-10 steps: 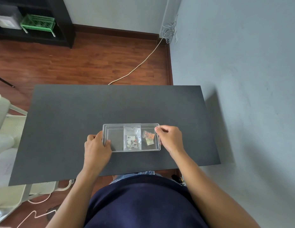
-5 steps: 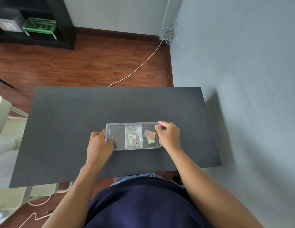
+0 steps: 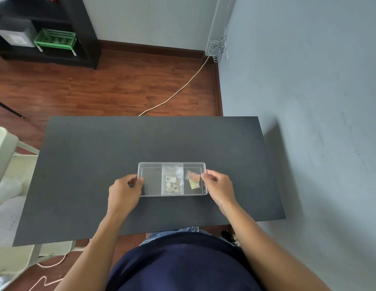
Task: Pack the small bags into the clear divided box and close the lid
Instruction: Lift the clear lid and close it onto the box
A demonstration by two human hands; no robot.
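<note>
A clear divided box [image 3: 151,166] lies flat on the black table [image 3: 99,156], near its front middle. Inside its middle section is a small clear bag [image 3: 172,179] with a barcode label and white flower pieces. A smaller bag [image 3: 193,179] with orange and yellow pieces lies in the right section. The left section looks empty. My left hand [image 3: 124,192] grips the box's left end with thumb and fingers. My right hand [image 3: 219,189] pinches the box's right end. Whether a clear lid covers the box I cannot tell.
A blue-grey wall [image 3: 308,80] runs along the table's right edge. A white chair [image 3: 6,185] stands at the left. Beyond the table are a wooden floor with a pale cable [image 3: 178,91] and a black shelf with a green basket [image 3: 55,39].
The box and both hands have stayed together on the table; the view has shifted slightly. My right fingers have slid a little down the box's right end.
</note>
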